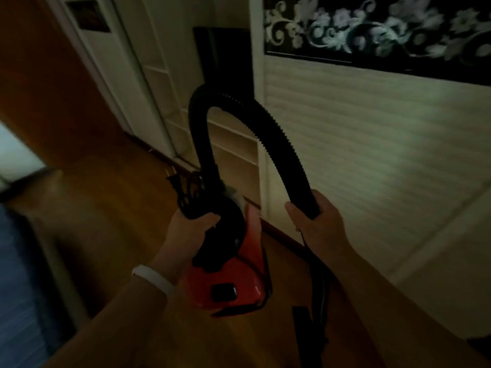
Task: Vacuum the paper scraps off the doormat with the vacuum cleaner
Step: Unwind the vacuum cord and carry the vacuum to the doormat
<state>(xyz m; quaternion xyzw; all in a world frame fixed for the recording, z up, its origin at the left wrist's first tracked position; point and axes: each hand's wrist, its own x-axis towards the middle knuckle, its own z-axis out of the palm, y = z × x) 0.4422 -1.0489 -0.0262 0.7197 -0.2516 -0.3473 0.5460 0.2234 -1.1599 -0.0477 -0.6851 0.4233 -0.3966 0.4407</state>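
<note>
A small red vacuum cleaner with a black top hangs above the wooden floor. My left hand grips its black handle together with the bundled power cord, whose plug sticks up to the left. A black ribbed hose arches up from the vacuum and comes down to my right hand, which grips its lower end. Below that hand the hose's black tube and nozzle hang toward the floor. No doormat or paper scraps are in view.
A white slatted cabinet front with a black floral panel above it fills the right side. White doors and open shelves stand ahead. Wooden floor stretches left; a dark blue object sits at the left edge.
</note>
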